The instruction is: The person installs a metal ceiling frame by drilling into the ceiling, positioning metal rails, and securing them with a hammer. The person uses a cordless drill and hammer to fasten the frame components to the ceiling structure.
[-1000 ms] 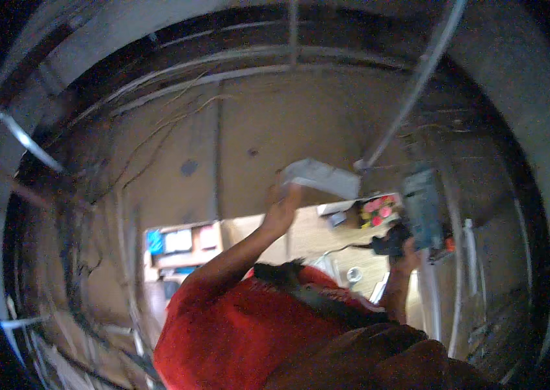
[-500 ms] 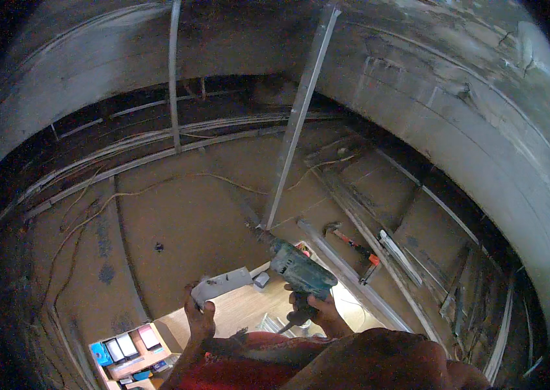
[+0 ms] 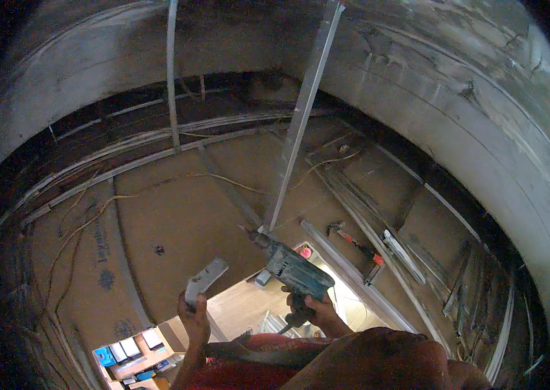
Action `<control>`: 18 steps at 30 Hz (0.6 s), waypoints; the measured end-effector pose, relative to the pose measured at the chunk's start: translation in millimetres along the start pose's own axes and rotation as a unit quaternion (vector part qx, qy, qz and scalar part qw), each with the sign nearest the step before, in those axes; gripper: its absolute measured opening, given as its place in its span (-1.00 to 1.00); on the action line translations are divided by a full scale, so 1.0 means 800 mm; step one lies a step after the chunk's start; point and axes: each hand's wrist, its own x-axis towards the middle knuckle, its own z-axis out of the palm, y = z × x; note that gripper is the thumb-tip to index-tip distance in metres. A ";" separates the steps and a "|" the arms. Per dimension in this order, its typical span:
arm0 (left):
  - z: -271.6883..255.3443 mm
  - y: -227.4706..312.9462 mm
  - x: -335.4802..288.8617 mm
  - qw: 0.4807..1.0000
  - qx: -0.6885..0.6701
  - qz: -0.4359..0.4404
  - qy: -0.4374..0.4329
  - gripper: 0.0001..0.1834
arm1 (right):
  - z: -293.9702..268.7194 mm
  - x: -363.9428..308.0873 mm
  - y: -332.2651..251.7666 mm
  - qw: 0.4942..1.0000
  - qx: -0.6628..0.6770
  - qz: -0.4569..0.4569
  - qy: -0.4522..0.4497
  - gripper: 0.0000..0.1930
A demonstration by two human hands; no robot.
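drill (image 3: 296,272) sits gripped in the right hand (image 3: 317,311), its bit raised near the foot of a metal rail (image 3: 301,120); left hand (image 3: 194,320) is closed around a grey bracket (image 3: 205,278), not yet set against anything. loose wires (image 3: 93,214) and ceiling channels (image 3: 366,260) crowd the panel around.

One drill (image 3: 296,272), one metal bracket (image 3: 205,279), two hanging metal rods (image 3: 302,117), two hands (image 3: 317,311).
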 end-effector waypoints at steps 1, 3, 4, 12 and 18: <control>0.005 0.002 -0.001 1.000 0.000 0.025 0.015 -0.52 | -0.001 -0.001 0.002 1.000 0.006 0.002 0.007 -0.23; 0.018 0.008 -0.001 0.996 0.003 0.074 0.045 -0.47 | -0.006 0.005 0.004 1.000 0.016 0.002 0.009 -0.22; 0.017 -0.002 0.003 0.997 0.014 0.063 0.045 -0.43 | -0.010 0.009 0.001 1.000 0.017 0.010 0.006 -0.21; 0.011 0.007 0.023 0.994 0.060 0.085 0.030 -0.43 | -0.037 0.002 0.011 0.999 0.019 0.031 0.033 -0.20; 0.010 0.027 0.025 0.987 0.077 0.105 0.096 -0.44 | -0.054 0.007 0.023 0.995 0.086 0.047 -0.031 -0.20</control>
